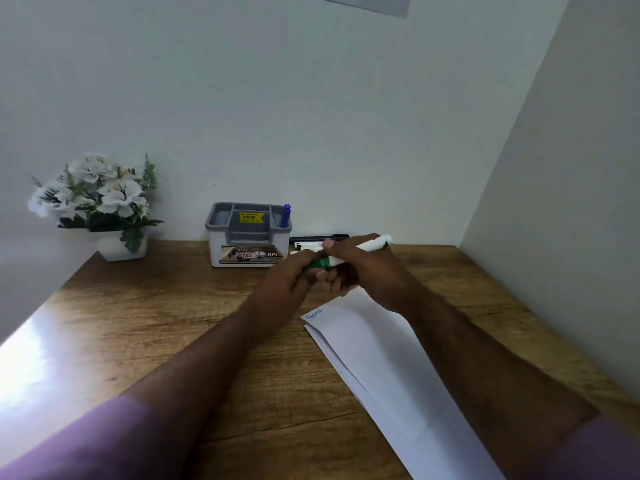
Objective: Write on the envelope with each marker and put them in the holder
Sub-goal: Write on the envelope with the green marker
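Head view: the fingers of the left hand (294,277) are curled round the green cap end of a green marker (346,255), and the fingers of the right hand (358,263) are wrapped round its white barrel, the thumb lying along the top. The marker lies nearly level between the two hands, its white tail sticking out past the right hand, up and to the right. Whether the cap is seated or partly drawn off cannot be told, since the fingers cover the joint.

Taking the holder (248,233) as the landmark: the hands and the marker hover just in front of it and to its right, above the wooden desk (173,323). The holder is a grey and white plastic caddy with several compartments, a yellow price sticker inside and a printed label on its front; it stands at the back of the desk against the wall (277,98). A blue marker (285,215) stands upright in its right-hand compartment. Just right of the holder, on the desk by the wall, lie a black marker (322,236) and at least one more white-barrelled marker (306,244), partly hidden by the hands.

The white envelope (381,368) lies flat on the desk in front of the holder and to the right, running towards the camera under the right forearm. Small blue writing (313,313) shows at its far left corner.

Well left of the holder, a white pot of white flowers (98,199) sits at the back of the desk. Lilac sleeves (86,445) cover both upper arms.
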### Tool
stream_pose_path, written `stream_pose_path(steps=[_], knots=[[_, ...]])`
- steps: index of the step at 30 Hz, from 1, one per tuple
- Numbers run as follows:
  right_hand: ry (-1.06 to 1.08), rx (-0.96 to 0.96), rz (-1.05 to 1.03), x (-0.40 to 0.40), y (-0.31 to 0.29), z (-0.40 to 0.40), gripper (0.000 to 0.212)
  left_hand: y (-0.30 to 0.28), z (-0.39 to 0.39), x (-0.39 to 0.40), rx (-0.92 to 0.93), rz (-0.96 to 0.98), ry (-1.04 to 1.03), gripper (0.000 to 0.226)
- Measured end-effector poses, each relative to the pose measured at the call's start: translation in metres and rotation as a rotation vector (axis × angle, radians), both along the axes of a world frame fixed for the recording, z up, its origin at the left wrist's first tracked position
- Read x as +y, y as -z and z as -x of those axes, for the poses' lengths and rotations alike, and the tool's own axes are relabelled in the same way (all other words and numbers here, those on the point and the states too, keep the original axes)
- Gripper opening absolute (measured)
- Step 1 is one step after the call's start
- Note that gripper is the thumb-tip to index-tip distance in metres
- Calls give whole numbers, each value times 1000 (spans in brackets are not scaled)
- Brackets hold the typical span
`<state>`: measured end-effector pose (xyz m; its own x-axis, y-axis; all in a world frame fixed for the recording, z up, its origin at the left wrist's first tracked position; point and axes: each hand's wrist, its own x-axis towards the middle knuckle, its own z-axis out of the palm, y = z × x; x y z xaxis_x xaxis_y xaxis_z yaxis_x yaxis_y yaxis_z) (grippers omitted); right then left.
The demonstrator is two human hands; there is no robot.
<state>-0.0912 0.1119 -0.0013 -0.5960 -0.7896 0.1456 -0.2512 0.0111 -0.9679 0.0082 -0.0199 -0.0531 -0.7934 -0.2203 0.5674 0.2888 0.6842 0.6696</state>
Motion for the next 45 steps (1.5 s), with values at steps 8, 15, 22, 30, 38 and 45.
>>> stream_pose_path(steps=[8,15,22,30,38,45], knots=[[-103,-247,130,2,-2,13,30,-11,-3,-11,-104,-53,-45,37],[129,-309,270,38,-7,45,25,-13,-5,-9,-271,-91,-141,34],[114,-336,147,18,35,34,11,-4,-6,-5,-618,126,26,80],[12,-74,-58,14,46,23,16,1,2,-11,-654,160,25,75],[-15,56,-71,11,57,25,9,-2,8,-17,-727,174,62,61],[-36,102,-106,10,58,24,10,-8,4,-25,-789,86,124,53]])
